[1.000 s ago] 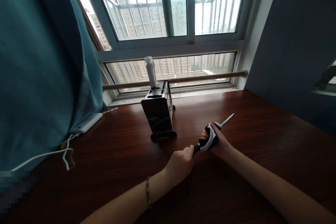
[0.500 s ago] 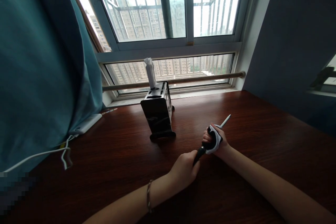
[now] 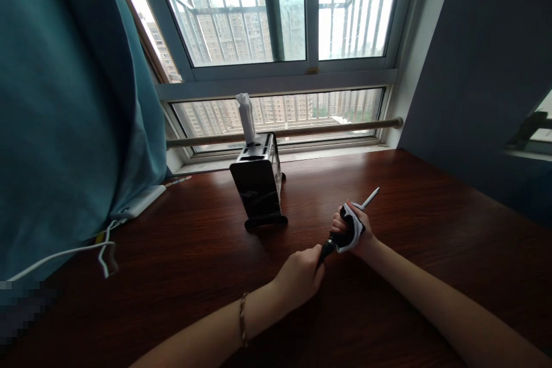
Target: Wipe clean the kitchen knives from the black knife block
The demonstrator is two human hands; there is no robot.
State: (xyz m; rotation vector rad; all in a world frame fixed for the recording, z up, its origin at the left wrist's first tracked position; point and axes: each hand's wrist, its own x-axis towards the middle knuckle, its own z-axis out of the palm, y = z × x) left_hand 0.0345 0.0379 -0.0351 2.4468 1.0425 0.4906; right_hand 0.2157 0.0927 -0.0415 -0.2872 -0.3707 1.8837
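Observation:
My left hand is closed around the black handle of a long, narrow tool. The tool's pale tip sticks out beyond my right hand, pointing up and to the right. My right hand is wrapped around the tool's middle with a black and white cloth in its grip. Most of the tool's middle is hidden by cloth and fingers, so its exact kind cannot be made out. Behind my hands, to the left, stands a black slotted holder with a rolled white piece upright in its top.
The reddish-brown wooden table stretches to the window sill. On the left a white power strip with a white cable lies beside a teal curtain. A rail crosses the window, and a dark wall stands right.
My left hand has shifted very slightly left, still on the handle. My right hand keeps its place on the cloth, and the view has moved a little.

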